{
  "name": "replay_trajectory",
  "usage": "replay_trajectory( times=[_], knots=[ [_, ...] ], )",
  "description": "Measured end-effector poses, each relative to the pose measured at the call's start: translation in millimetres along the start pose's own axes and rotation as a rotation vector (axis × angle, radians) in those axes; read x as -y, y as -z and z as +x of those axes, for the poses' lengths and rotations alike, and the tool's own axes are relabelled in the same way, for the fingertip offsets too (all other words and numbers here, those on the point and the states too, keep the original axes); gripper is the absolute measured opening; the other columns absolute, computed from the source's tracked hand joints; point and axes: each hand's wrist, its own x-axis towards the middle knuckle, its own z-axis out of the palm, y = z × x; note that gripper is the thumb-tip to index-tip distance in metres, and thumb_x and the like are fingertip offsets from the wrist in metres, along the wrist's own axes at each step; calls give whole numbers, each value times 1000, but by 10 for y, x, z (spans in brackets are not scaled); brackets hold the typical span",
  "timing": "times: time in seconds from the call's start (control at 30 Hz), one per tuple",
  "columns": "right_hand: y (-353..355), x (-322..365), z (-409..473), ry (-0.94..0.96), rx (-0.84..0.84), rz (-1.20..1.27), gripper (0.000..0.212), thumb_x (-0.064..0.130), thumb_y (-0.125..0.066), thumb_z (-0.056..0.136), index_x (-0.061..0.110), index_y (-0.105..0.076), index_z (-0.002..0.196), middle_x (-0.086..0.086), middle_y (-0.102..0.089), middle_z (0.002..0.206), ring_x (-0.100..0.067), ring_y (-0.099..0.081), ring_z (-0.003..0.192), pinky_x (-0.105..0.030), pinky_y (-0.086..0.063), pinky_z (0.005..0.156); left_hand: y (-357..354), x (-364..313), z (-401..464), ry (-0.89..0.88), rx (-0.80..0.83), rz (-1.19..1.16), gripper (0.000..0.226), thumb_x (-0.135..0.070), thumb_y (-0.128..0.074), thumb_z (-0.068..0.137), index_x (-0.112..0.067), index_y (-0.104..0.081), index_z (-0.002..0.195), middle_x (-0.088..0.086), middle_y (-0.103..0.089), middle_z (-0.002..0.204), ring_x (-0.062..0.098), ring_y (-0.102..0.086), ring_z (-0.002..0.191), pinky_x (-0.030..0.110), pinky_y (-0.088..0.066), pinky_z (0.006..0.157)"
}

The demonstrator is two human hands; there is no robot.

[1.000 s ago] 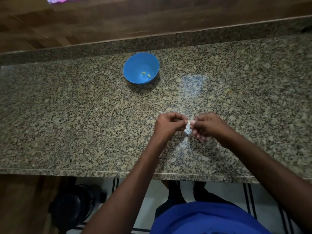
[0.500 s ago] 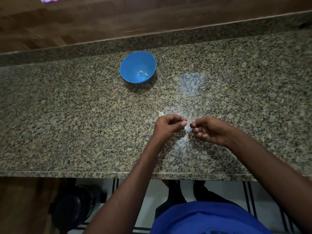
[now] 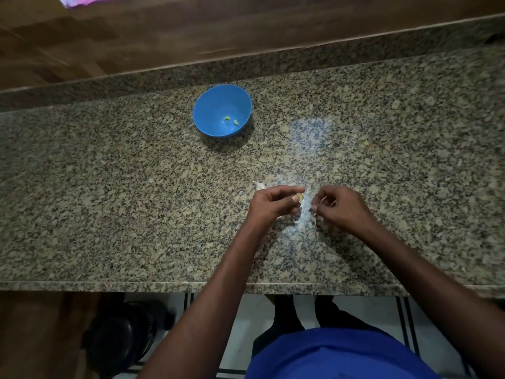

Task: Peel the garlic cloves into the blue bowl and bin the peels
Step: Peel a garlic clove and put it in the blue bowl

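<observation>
Both hands [image 3: 306, 206] low, fingers curled (pinching), slightly apart.

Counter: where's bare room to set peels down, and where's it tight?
Bare granite counter runs left of the left hand, below the blue bowl; another open stretch lies right of the right hand. Crowded: between the hands, where peel scraps lie, and beside the scrap.

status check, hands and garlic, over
Left hand pinches a garlic clove. Right hand holds peel. Two cloves in blue bowl. Path clear.
</observation>
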Motion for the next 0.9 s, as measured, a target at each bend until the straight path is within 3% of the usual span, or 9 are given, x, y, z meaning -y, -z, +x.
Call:
replay_trajectory(
  times=[0.17,0.3,0.53,0.63,0.77,0.83,0.9],
  knots=[
    [50,143,-65,54,-15,455,9,10,-75,91,4,-73,97,-11,-75,73,-22,-73,62,-32,-59,59,-48,-12,12,-30,-2,29,25,0,-70,93,2,-73,118,20,-77,102,22,-71,84,34,-62,84],
    [30,153,-69,33,-8,529,9,7,-76,90,2,-72,96,-13,-75,73,-27,-73,66,-40,-63,67,-107,-32,0,-49,-45,60,20,-5,-76,90,-4,-75,110,20,-77,92,23,-74,81,36,-63,79],
    [63,113,-27,45,52,554,7,1,-74,90,-2,-72,96,-17,-75,76,-34,-74,70,-45,-64,72,-118,-66,-30,-26,-80,63,15,-1,-74,90,4,-73,104,20,-76,88,22,-73,76,32,-63,76],
    [59,96,-29,18,58,614,8,-1,-72,90,-6,-70,97,-19,-75,78,-39,-74,75,-39,-64,69,-116,-47,-33,-43,-175,117,9,-5,-75,91,-2,-76,99,17,-77,85,22,-73,74,36,-63,75],
    [53,53,-55,-22,102,732,15,2,-73,90,-8,-67,100,-23,-75,86,-37,-73,79,-36,-64,71,-109,-2,-50,-123,-271,350,6,-12,-78,90,-9,-79,95,3,-78,83,8,-74,69,24,-61,66],
    [45,35,-44,-40,112,773,18,3,-75,89,-8,-67,100,-23,-76,88,-36,-73,80,-38,-64,73,-101,-1,-71,-133,-271,411,10,-6,-71,94,-12,-79,97,0,-78,85,4,-74,69,19,-59,62],
    [31,23,-28,-49,111,801,20,3,-75,89,-8,-67,102,-23,-76,89,-36,-73,80,-38,-63,75,-99,-10,-88,-103,-228,378,24,1,-58,99,-10,-79,104,3,-78,91,8,-75,75,24,-61,66]
  ],
)
